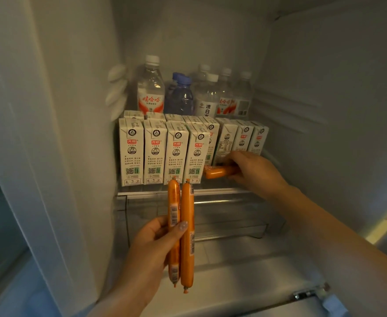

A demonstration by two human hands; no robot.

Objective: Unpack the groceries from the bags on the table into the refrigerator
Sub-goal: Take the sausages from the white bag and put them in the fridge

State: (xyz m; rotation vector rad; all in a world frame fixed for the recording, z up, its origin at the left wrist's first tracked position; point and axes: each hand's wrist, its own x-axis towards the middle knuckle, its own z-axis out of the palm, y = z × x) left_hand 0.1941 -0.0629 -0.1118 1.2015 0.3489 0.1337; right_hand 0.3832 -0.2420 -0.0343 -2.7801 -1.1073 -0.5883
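Note:
I look into the open refrigerator. My left hand point(156, 243) grips two orange sausage sticks point(183, 234) upright in front of the glass shelf point(210, 192). My right hand point(256, 172) reaches onto that shelf and holds a third orange sausage point(220, 172) lying sideways, just in front of the right-hand milk cartons. Its far end is hidden under my fingers.
White milk cartons point(156, 154) stand in rows across the shelf, with several water bottles point(151, 88) behind them. A clear drawer point(222, 220) sits below the shelf. The fridge's left wall point(73, 133) and right wall point(325, 110) close in the space.

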